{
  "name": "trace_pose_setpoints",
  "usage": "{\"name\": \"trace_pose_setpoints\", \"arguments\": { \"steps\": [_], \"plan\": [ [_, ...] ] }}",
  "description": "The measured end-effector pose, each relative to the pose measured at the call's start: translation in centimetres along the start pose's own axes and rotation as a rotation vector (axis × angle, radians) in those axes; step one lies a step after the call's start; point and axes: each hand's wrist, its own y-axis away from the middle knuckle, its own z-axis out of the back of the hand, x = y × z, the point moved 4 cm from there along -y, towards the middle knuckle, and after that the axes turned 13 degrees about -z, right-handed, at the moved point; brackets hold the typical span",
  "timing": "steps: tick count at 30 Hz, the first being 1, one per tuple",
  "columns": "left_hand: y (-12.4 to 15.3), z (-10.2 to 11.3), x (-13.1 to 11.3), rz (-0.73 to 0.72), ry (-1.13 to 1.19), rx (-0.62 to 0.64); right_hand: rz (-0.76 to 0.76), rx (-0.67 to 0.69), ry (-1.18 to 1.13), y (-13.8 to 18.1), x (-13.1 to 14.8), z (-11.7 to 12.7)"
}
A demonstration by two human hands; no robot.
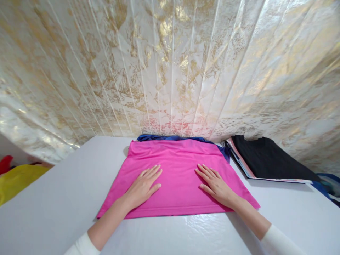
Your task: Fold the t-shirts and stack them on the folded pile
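A bright pink garment [175, 177] lies spread on the white table, its hemmed edge toward me. What sort of garment it is, I cannot tell. My left hand [145, 184] rests flat on its left half, fingers stretched out and pointing away from me. On the right half my right hand [215, 184] lies palm down, its fingers slightly spread. Neither hand holds anything. Dark blue fabric [170, 137] shows from under the far edge of the pink cloth and at its far right corner.
A stack of folded clothes with a black shirt [268, 157] on top stands at the right. More dark blue fabric [325, 187] lies beyond it. Yellow cloth [23, 179] is off the table's left side. A gold-patterned sheet [170, 63] hangs behind the white table [69, 184].
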Motion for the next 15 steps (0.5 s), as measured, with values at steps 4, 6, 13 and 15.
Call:
{"name": "trace_pose_setpoints", "arguments": {
  "steps": [4, 6, 13, 15],
  "plan": [
    [0.8, 0.2, -0.5, 0.045, 0.004, -0.006, 0.016, 0.028, -0.043, 0.9, 3.0, -0.1],
    [0.9, 0.0, -0.6, 0.049, -0.009, -0.016, 0.101, 0.075, -0.067, 1.0, 5.5, -0.5],
    [1.8, -0.3, 1.3, 0.036, -0.047, -0.052, -0.032, -0.087, 0.018, -2.1, 2.8, -1.8],
    [2.3, 0.0, 2.1, 0.046, -0.056, -0.072, -0.096, -0.131, 0.044, -2.3, 0.0, -1.9]
  ]
}}
